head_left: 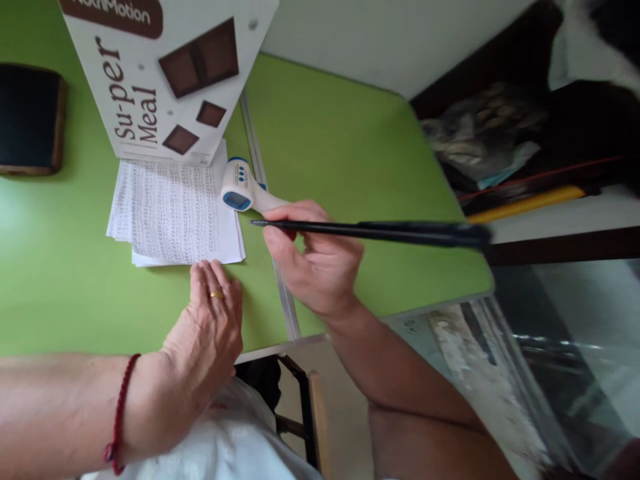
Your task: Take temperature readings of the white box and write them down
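Note:
My right hand (320, 260) is closed around a long, slim black pen (340, 229), its thin grey tip pointing left. Just beyond my fingers lies a white and blue infrared thermometer (237, 183). Its handle runs behind my right hand, and I cannot tell whether they touch. My left hand (210, 313) rests with outstretched fingers at the near edge of a stack of paper sheets (175, 223) covered in dense rows of small marks. A white box with brown pictures (150, 80) stands upright at the far end of the sheets, hiding part of them.
A dark phone-like object (30, 120) lies at the left of the green table (350, 147). A metal strip (287, 303) crosses the tabletop. Right of the table, a dark shelf holds a plastic bag (470, 140) and a yellow rod (530, 203). A chair frame (305, 413) shows below.

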Demonstrator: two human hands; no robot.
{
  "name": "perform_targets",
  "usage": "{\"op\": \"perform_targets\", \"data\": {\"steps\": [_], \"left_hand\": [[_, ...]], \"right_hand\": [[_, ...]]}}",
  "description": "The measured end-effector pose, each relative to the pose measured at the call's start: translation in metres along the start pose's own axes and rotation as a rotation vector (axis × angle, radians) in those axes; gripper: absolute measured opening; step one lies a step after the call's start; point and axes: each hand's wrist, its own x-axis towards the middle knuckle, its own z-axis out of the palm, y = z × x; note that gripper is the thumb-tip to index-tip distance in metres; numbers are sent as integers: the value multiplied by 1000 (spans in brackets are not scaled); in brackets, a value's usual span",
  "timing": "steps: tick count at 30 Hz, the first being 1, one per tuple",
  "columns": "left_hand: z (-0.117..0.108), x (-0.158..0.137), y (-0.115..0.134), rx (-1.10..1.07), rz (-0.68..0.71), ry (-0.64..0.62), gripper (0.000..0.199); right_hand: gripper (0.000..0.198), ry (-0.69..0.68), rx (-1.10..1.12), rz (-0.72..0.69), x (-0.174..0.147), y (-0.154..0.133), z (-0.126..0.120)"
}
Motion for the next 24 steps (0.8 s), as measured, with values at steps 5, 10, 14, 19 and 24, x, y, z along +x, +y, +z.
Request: {"op": "perform_targets", "data": {"steps": [5,10,14,19,24], "left_hand": [[2,-1,0,13,-7,-7,102],[1,-1,-1,-25,-8,-8,93],[0,1,-2,-39,-29,-22,94],[4,1,-2,-45,-28,-24,116],[-7,5,-14,-102,36,-32,111]], "right_hand": [[11,-202,-132,-91,22,-9,-7],[12,-420,-349,-219,32,6,8],[6,-441,-471,-316,27,17,25],[14,-509,-452,-365,19,24,37],[21,-583,-392,-385,17,26,39]]}}
